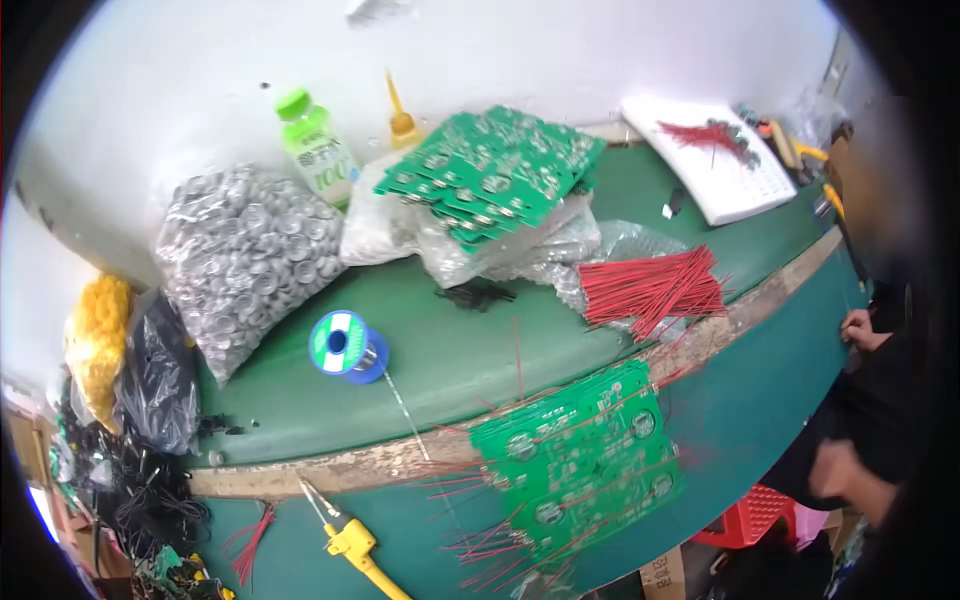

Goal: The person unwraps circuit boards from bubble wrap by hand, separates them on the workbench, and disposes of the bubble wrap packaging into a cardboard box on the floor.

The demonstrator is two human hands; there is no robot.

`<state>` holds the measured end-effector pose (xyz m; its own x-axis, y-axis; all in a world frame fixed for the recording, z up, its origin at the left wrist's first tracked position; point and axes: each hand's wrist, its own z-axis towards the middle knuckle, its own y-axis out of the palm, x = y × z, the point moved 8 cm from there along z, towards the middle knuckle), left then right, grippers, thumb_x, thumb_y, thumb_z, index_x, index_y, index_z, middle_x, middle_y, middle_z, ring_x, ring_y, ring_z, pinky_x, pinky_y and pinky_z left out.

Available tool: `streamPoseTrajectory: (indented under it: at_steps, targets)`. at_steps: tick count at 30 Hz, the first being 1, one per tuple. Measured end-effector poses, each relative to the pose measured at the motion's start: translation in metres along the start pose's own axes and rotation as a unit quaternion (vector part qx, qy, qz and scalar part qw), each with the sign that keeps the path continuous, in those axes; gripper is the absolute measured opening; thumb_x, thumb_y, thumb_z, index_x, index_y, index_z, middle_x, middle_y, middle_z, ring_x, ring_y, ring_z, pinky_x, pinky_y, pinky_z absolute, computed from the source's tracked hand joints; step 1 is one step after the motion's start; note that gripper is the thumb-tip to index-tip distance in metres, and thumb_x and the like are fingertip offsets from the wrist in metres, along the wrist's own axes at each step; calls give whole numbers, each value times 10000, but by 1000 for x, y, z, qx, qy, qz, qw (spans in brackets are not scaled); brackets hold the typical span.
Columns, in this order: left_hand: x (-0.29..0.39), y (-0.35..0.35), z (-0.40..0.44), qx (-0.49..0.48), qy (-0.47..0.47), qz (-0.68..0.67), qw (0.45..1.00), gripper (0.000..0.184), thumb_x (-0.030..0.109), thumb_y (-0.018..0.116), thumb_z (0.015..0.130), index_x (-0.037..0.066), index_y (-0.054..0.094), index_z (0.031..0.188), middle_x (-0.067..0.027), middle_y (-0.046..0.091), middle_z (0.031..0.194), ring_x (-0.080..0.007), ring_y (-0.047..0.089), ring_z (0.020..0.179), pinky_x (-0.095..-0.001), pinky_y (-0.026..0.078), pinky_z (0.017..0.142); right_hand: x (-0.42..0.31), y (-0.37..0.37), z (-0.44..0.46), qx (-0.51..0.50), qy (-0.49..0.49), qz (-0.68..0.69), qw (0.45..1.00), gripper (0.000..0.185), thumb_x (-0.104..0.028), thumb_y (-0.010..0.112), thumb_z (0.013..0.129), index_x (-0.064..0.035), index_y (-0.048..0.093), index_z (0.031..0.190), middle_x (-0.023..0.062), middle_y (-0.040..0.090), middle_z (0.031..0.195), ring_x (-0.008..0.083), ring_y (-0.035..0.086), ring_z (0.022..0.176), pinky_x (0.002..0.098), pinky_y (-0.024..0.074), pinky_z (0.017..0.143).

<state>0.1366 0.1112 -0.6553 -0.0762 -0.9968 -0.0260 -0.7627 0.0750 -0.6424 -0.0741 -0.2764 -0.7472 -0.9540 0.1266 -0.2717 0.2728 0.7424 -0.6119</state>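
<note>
Neither my left hand nor my right hand shows in the head view. Nearest in front is a green circuit board panel (pixel 590 460), which lies on the bench with red wires (pixel 480 545) sticking out on its left side. Some wire ends at its right side are blurred. Left of it rests a yellow-handled soldering iron (pixel 350 542), its tip on the wooden strip. A blue spool of solder (pixel 347 347) stands behind, a strand running from it toward the panel. A bundle of red wires (pixel 650 290) lies behind the panel.
Green boards (pixel 495 170) are stacked on plastic wrap. A bag of grey round parts (pixel 250 255) and a green-capped bottle (pixel 315 145) stand by the wall. At right, another person's hand (pixel 857 328) and blurred other hand (pixel 845 475) show near a red stool (pixel 748 518).
</note>
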Motion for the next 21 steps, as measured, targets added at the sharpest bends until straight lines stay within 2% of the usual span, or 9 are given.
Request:
streamPoseTrajectory:
  at_steps: [9,11,13,14,15,16,17,18,21]
  targets:
    - [-58,31,32,106,49,-50,992,419,375,645,768,99,611,1081,-104,631,1021,-317,586,982,-466,468,800,42,-20,-30,106,-70,-15,992,455,-386,496,891,2,652,712,180,656,734,287,640,698,418,486,626]
    - [-73,35,27,187,85,-71,976,403,370,639,776,102,620,1076,-97,638,1015,-313,588,982,-465,468,797,56,-34,-33,163,-129,-34,978,463,-387,494,892,5,652,701,184,655,731,290,641,697,420,485,623]
    - [-81,20,-11,355,152,-133,913,387,365,634,783,106,628,1070,-91,644,1008,-308,590,982,-464,469,794,62,-53,-35,224,-203,-72,951,472,-388,492,893,7,653,690,187,655,728,292,642,696,423,484,620]
    - [-71,-35,-83,379,207,-220,875,424,391,645,778,98,635,1084,-80,657,1065,-277,609,999,-407,480,826,-2,-88,-148,35,-105,87,990,600,-525,559,822,67,654,848,249,663,809,400,643,825,451,484,751]
    - [-81,-50,-125,361,143,-274,880,436,416,665,759,80,671,1037,-116,686,992,-288,646,926,-348,504,802,-18,-103,-168,61,-189,-7,980,623,-555,564,811,62,651,830,250,650,761,409,639,801,454,485,738]
    - [-81,-72,-169,221,102,-328,913,408,389,705,752,47,698,973,-120,701,839,-252,674,759,-324,522,716,-23,-109,-189,82,-269,-101,954,647,-586,569,800,56,648,811,251,638,714,418,635,777,457,486,725]
    - [-77,-79,-197,205,199,-451,845,343,312,722,775,14,699,943,-103,692,736,-169,647,631,-278,512,634,-27,-111,-222,52,-255,-162,952,649,-605,569,793,40,643,785,249,633,713,422,628,770,462,483,714]
    - [-68,-108,-247,163,261,-489,816,269,219,726,793,-6,689,934,-71,687,755,-99,615,675,-248,491,608,-30,-106,-256,20,-242,-224,944,652,-624,569,785,23,639,759,246,627,711,426,621,763,467,480,703]
    - [-62,-203,-416,334,526,-341,704,179,75,732,707,29,691,875,-87,665,795,-212,629,688,-272,492,604,-18,-69,-300,8,-364,-249,898,596,-574,532,841,6,621,733,243,634,776,434,611,794,468,477,702]
